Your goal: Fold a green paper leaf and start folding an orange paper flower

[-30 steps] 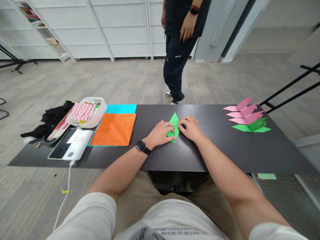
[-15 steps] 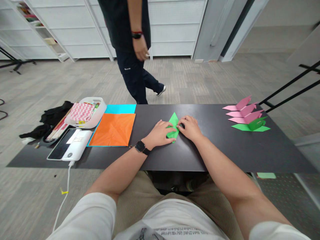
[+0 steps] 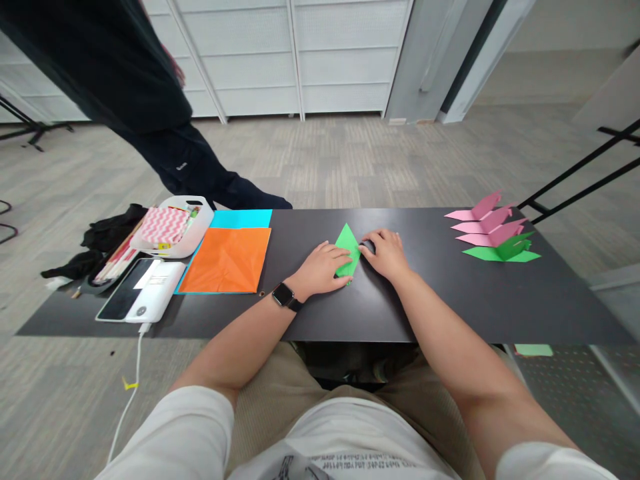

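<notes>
Surface: a dark grey table [image 3: 450, 307] with its long side across the view; the person sits at its near edge.
Room: grey patterned carpet floor [image 3: 360, 160]; white cabinets [image 3: 250, 60] along the back; black metal stand [image 3: 590, 175] beyond the far right.
Workpiece: green folded paper [image 3: 350, 248], diamond-shaped, flat at the middle of the surface — one point toward the far edge.
Left grip: left hand [image 3: 324, 268] laid over the paper's left part, fingers spread, thumb wide of the forefinger.
Right grip: right hand [image 3: 386, 255] at the paper's right corner, fingers curled, narrow; whether it pinches the edge cannot be told.
Sheet stock: orange paper [image 3: 227, 261] on top of blue paper [image 3: 243, 218], left of the hands.
Left end: white basket [image 3: 203, 223] bearing a pink zigzag-patterned packet [image 3: 165, 225]; black cloth [image 3: 115, 227] beside it; white power bank [image 3: 156, 293] nearer, with a white cable [image 3: 127, 403] running off the near edge.
Right end: three pink paper birds [image 3: 493, 223] and one green paper bird [image 3: 515, 251], in a row.
Obstructions: the left hand covers part of the workpiece; a dark-clothed person [image 3: 195, 163] across the surface — hides part of the cabinets.
</notes>
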`<state>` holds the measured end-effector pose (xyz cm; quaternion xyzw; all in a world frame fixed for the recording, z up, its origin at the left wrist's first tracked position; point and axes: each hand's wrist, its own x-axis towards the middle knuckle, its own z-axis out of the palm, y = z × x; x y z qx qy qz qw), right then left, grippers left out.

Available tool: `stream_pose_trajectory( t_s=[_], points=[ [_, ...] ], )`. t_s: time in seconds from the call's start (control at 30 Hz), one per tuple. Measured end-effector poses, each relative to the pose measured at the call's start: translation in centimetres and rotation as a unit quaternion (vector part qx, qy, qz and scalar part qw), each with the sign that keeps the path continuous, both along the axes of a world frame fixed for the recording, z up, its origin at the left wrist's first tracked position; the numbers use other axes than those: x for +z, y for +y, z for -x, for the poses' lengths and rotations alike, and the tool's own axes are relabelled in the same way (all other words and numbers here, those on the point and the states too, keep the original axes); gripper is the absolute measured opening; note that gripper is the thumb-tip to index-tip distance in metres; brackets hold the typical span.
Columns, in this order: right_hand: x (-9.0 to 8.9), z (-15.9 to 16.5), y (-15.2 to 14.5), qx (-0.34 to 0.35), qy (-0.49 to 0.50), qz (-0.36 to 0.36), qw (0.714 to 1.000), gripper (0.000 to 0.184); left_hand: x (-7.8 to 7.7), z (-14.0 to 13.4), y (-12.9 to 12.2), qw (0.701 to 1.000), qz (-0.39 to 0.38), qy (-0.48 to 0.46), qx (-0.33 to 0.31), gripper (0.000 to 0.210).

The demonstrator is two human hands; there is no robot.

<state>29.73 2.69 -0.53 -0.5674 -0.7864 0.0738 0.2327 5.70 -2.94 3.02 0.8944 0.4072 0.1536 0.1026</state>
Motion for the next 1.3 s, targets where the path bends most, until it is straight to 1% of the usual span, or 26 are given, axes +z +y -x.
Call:
stream_pose_trajectory(
  t_s=[0.1, 0.27, 0.43, 0.5, 0.7, 0.93, 1.1, 1.3],
  points=[
    [0.2, -0.4, 0.0, 0.005, 0.009, 0.0, 1.0, 0.029, -0.1, 0.0, 0.0, 1.0, 0.002, 0.002, 0.002, 0.042],
    [0.4, -0.2, -0.3, 0.063, 0.012, 0.024, 0.998, 0.039, -0.3, -0.1, 0.0, 1.0, 0.006, 0.003, 0.012, 0.049],
    [0.5, -0.3, -0.4, 0.055, -0.003, 0.04, 0.998, 0.042, -0.4, -0.2, 0.1, 1.0, 0.021, -0.004, 0.022, 0.052],
    [0.5, -0.5, -0.4, 0.063, -0.006, 0.044, 0.997, 0.045, -0.5, -0.2, 0.2, 0.999, 0.026, -0.009, 0.028, 0.054],
    [0.7, -0.5, -0.6, 0.098, -0.022, 0.052, 0.994, 0.062, -0.7, -0.2, 0.2, 0.999, 0.031, -0.023, 0.031, 0.056],
    [0.2, -0.6, -0.2, 0.065, -0.026, 0.054, 0.996, 0.066, -0.5, -0.3, 0.2, 0.998, 0.037, -0.019, 0.039, 0.054],
    [-0.3, -0.6, 0.1, 0.018, -0.022, 0.037, 0.999, 0.066, -0.3, -0.3, 0.2, 0.998, 0.042, -0.017, 0.041, 0.055],
    [-0.8, -0.7, 0.7, -0.033, -0.016, 0.012, 0.999, 0.065, -0.1, -0.4, 0.1, 0.999, 0.042, -0.014, 0.027, 0.046]
  ],
)
